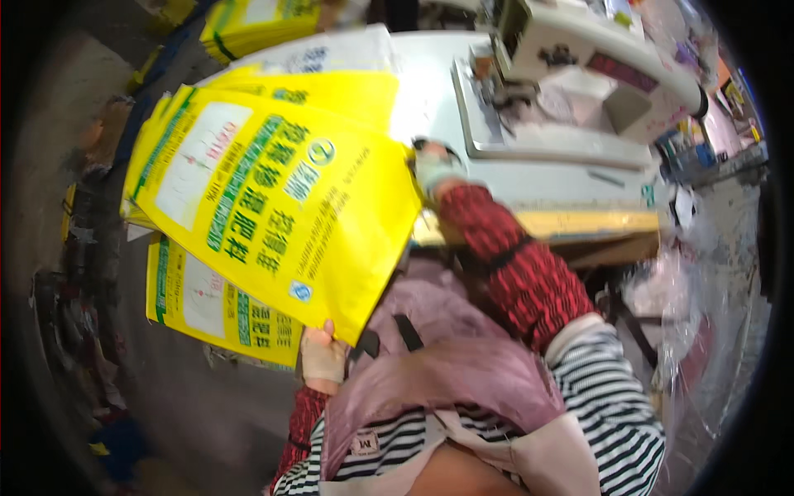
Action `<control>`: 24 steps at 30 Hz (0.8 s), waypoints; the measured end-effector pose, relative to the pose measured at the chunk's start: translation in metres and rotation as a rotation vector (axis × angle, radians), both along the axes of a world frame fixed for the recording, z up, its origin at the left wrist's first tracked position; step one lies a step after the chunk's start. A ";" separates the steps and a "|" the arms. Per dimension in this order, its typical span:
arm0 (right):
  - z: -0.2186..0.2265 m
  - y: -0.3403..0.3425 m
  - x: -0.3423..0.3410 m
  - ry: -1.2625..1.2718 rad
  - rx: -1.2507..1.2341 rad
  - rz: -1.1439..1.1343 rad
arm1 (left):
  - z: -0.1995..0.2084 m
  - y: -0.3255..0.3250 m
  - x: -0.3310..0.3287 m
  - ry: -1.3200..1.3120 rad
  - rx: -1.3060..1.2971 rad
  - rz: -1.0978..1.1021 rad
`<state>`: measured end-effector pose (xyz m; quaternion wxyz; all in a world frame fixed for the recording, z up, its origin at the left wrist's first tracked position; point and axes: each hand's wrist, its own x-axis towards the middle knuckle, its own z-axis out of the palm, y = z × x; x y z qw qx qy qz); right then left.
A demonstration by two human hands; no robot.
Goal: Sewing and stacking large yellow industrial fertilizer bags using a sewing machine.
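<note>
A large yellow printed sack [331, 223] with green lettering and a white panel is spread out in front of me, tilted, its near edge off the table. At its lower corner my left hand [322, 354], in a pale fingerless glove, is closed on the edge with the thumb on top. My right hand [436, 163], also gloved, is closed at the sack's right corner beside the sewing machine; its fingertips are partly hidden. More yellow sacks [351, 89] lie beneath and behind on the table. Another yellow sack [178, 285] hangs below the held one.
A white sewing machine [579, 74] stands on the white table [529, 179] at the right, its base plate near my right hand. A bundle of yellow sacks [260, 25] lies at the far left. Clear plastic film [686, 306] hangs on the right. A small dark tool [606, 178] rests on the table.
</note>
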<state>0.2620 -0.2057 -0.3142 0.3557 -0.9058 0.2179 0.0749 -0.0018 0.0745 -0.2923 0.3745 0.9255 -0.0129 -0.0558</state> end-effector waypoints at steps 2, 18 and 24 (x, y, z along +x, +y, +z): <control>0.017 -0.012 -0.030 -0.193 -0.183 0.192 | -0.002 -0.009 0.003 -0.003 -0.230 0.111; -0.010 0.026 -0.067 0.302 0.564 0.681 | -0.107 0.064 -0.033 -0.025 0.233 0.888; -0.080 0.115 -0.088 0.478 1.001 0.652 | -0.164 0.065 -0.123 0.184 0.235 1.108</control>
